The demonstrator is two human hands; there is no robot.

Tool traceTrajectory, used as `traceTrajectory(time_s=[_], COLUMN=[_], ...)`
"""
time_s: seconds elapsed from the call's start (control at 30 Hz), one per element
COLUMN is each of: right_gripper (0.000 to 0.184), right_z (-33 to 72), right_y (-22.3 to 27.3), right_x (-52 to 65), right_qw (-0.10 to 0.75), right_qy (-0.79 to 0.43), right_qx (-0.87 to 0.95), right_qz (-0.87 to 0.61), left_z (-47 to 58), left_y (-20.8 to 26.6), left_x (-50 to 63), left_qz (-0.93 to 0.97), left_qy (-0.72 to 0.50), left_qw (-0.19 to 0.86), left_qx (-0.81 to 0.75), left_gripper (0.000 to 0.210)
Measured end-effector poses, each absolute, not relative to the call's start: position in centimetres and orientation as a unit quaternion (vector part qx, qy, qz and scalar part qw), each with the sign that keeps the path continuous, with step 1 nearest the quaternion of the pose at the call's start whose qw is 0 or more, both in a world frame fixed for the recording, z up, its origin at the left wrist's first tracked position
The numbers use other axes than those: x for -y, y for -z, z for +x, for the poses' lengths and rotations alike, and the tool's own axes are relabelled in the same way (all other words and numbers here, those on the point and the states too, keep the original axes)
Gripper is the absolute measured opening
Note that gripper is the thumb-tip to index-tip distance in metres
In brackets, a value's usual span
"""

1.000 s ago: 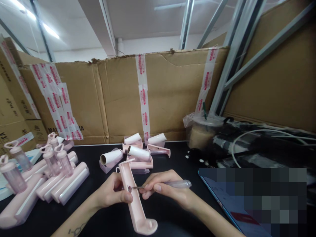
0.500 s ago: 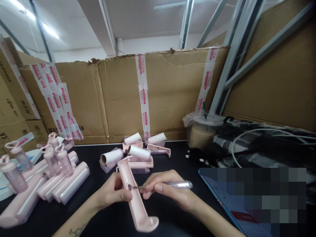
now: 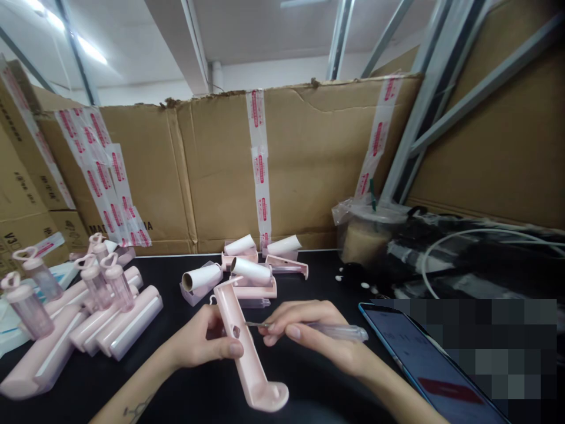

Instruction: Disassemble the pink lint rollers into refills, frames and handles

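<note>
In the head view, the left hand [image 3: 203,338] pinched a pink trough-shaped shell [image 3: 255,371] above the desk [image 3: 185,391], its thumb inside near a hole, its other fingers curled behind. The right hand [image 3: 315,330] was closed around a clear-handled tool [image 3: 339,331]; its thin metal tip met or hovered at the shell's edge, which could not be told. Behind, 4 white rolls [image 3: 251,271] sat in or on small cases [image 3: 260,292]. Far right, a lidded cup [image 3: 362,242] held a tan drink and a green straw [image 3: 373,194].
</note>
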State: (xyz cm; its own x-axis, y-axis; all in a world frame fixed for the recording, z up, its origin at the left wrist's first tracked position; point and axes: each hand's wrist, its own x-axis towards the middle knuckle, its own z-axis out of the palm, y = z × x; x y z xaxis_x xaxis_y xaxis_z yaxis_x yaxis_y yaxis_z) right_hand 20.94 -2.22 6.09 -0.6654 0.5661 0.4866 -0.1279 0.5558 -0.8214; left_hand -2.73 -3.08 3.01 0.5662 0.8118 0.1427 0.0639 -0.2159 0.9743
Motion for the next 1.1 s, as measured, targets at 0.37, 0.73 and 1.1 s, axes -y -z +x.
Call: traceTrajectory(time_s=[0.37,0.73,1.1], right_gripper=[0.022,0.028,0.027], right_z=[21.1,21.1,21.1], right_y=[-6.1,-6.1,-5.9], right_x=[2.3,2.2,1.8], right_qw=[0.364,0.345,0.325], right_qy=[-0.456,-0.508,-0.52], right_qx=[0.802,0.779,0.783], right_qz=[-0.132,-0.129,-0.104], left_z=[-2.4,-2.1,-2.2], left_y=[-2.8,-3.4,-2.8], left_x=[3.2,3.7,3.5], left_qz=[0.705,0.705,0.707], left_qy=[-0.308,-0.275,-0.295], left_qw=[0.549,0.568,0.564], left_qx=[-0.329,-0.325,-0.31], left_gripper=[0.044,0.049,0.041])
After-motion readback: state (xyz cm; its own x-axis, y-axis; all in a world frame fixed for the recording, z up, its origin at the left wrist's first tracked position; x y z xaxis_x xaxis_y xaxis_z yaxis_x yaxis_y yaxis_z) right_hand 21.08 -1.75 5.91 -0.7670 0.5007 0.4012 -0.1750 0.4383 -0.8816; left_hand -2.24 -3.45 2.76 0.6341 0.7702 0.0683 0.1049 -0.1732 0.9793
